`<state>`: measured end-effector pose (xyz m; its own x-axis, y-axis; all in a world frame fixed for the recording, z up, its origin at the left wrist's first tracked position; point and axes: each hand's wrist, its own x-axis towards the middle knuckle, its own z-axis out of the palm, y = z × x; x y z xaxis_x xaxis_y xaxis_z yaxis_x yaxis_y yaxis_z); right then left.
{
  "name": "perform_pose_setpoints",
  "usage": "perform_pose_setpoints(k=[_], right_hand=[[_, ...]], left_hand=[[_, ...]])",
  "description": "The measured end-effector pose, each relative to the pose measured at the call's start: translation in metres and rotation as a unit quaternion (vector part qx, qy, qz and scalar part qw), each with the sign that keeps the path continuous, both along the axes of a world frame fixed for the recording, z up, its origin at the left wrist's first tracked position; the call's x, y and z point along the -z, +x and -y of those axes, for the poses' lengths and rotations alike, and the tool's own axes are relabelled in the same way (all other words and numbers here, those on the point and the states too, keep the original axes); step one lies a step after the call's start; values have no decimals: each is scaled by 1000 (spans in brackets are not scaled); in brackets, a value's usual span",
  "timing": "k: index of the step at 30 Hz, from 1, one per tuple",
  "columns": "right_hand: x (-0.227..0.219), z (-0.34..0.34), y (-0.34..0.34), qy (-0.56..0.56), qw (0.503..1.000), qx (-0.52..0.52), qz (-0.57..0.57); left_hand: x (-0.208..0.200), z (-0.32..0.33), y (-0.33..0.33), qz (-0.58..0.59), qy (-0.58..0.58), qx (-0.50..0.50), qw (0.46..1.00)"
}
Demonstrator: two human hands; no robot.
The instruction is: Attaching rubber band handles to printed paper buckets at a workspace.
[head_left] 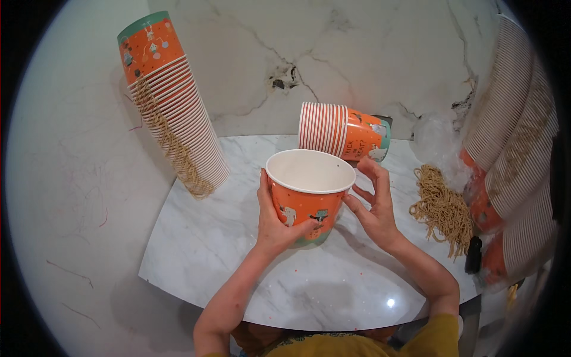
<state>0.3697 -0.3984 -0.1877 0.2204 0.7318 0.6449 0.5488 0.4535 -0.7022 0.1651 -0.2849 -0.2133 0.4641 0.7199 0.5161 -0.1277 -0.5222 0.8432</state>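
Note:
An orange paper bucket [298, 205] with a white rim, green base and printed figures is held slightly tilted above the table, its open mouth facing up. My left hand [276, 223] wraps its left side, thumb across the front. At the bucket's right side, just under the rim, is my right hand [376, 208]. Its thumb and a fingertip come close together against the wall, while the index finger is bent and raised. Whatever lies between those fingertips is too small to make out. A small dark spot shows on the bucket's inner wall near the right.
A tall nested stack of buckets [178, 113], tan cords along its side, leans at left. A shorter stack [342, 130] lies behind my hands. To the right are a tangled pile of tan cord [441, 211], a black object [473, 254] and plastic-wrapped bucket stacks [505, 119].

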Motion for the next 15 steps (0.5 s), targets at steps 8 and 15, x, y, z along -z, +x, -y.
perform_pose_setpoints(k=[8, 15], right_hand=[[20, -3, -14, -171, 960, -61, -215], [11, -3, 5, -131, 955, -75, -255]], left_hand=[[5, 3, 3, -93, 100, -111, 984], [-8, -2, -10, -6, 59, -91, 994]])
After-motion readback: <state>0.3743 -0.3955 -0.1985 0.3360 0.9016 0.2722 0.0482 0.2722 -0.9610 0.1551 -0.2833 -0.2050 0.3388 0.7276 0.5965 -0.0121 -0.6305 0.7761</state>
